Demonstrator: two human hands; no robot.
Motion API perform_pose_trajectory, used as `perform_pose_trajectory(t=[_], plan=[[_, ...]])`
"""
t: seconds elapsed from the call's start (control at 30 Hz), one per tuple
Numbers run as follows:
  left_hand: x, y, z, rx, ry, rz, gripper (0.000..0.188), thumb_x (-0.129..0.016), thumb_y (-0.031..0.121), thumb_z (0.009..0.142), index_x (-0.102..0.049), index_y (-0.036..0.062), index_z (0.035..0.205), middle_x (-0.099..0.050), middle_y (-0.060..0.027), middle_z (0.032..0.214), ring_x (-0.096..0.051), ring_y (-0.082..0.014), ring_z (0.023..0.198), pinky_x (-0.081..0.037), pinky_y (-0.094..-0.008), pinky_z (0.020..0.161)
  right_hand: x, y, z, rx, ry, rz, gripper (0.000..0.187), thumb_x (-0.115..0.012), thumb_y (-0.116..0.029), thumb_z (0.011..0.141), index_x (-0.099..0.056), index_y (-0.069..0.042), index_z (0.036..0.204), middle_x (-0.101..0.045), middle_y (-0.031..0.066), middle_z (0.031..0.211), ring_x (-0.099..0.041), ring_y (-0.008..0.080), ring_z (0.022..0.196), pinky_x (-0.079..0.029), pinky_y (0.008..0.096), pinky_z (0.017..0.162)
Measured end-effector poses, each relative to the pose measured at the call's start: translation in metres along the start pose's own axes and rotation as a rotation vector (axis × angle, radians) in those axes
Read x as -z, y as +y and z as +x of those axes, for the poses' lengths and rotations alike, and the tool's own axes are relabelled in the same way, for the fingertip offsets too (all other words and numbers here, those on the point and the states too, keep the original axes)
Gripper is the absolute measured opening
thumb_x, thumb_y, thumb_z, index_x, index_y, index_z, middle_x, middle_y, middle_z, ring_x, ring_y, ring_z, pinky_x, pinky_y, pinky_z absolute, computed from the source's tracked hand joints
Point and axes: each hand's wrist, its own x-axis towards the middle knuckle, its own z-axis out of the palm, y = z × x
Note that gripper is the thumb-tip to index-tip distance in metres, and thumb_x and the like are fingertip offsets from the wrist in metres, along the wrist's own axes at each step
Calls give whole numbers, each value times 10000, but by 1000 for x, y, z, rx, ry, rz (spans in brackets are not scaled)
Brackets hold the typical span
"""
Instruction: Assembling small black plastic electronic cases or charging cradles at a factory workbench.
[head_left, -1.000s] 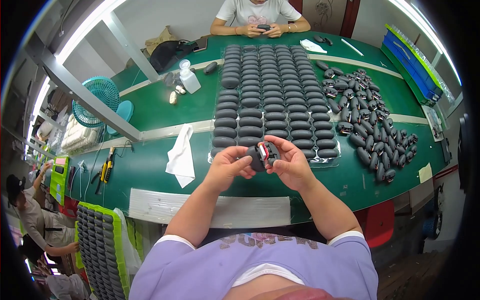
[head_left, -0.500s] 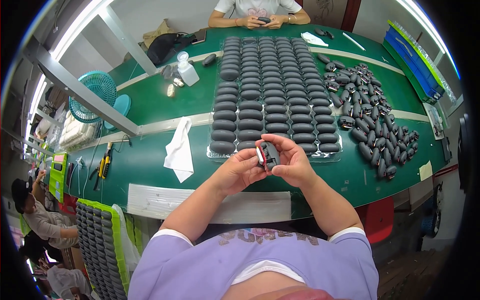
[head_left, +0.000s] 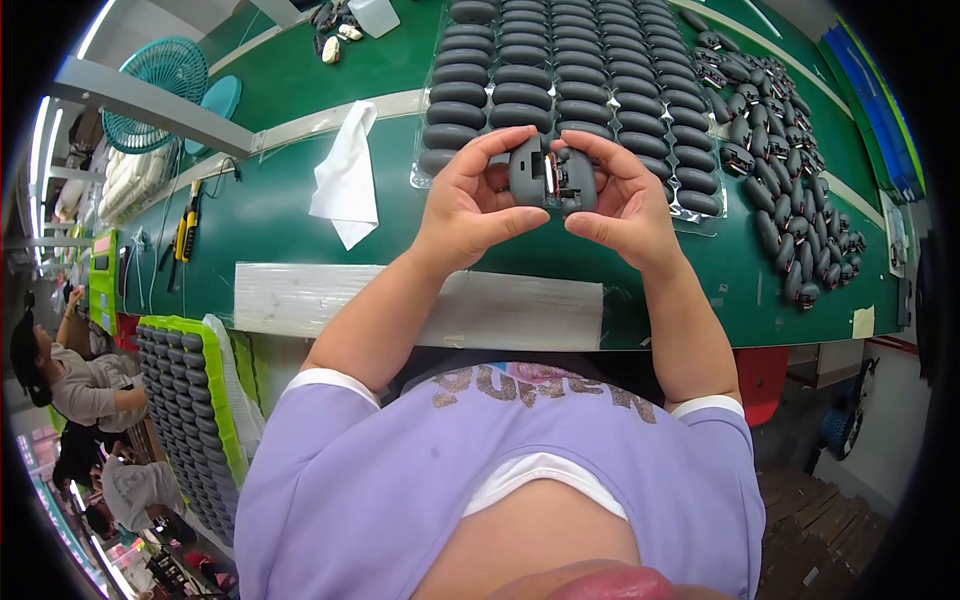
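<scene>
The left grip [head_left: 468, 205] and right grip [head_left: 637, 208] have shifted on the device [head_left: 525, 178] since half a second ago, and its two dark gray halves now stand side by side; our view has tipped downward. We see the left grip closed around one half, fingers along the upper edge and thumb at the lower, while the right grip holds the other half the same way. Between the grips, a white and red part [head_left: 551, 175] shows in the gap; we cannot tell what joins the halves. Just beyond the grips, gray casings [head_left: 583, 91] stand in rows in a clear tray [head_left: 695, 220] on the green surface [head_left: 270, 220]. Right of the right grip lies a heap of similar pieces [head_left: 781, 185]. Left of the left grip we find a white cloth [head_left: 345, 180], with pliers [head_left: 189, 225] farther out. A pale strip [head_left: 500, 310] lies on the near side of both grips.
</scene>
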Motion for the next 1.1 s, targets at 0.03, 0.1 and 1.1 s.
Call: perform_pose_trajectory(t=[0.03,0.1,1.1], plan=[[1,-2,-1,-19,-1,30,717,-766,-38,720,-420,6,1346,-465,-105,1279,-561,-198,1113,-516,-332,932,-1,1,-1,-9,0,-7,818,-835,-57,675,-407,22,1367,-513,136,1314,-546,177,1131,-464,320,974],[1,-3,-3,-35,1,58,727,-781,-20,717,-419,8,1347,-449,-92,1292,-557,-198,1118,-515,-332,934,-3,0,-2,-14,0,-45,824,-840,-60,669,-407,21,1366,-513,136,1313,-542,182,1138,-462,325,978],[1,-6,-3,-40,-66,125,775,-840,13,655,-441,43,1318,-516,-75,1260,-581,-180,1093,-517,-333,934,1,0,-1,97,-35,-280,772,-849,-61,638,-495,-21,1322,-501,46,1205,-549,161,1057,-482,311,944]])
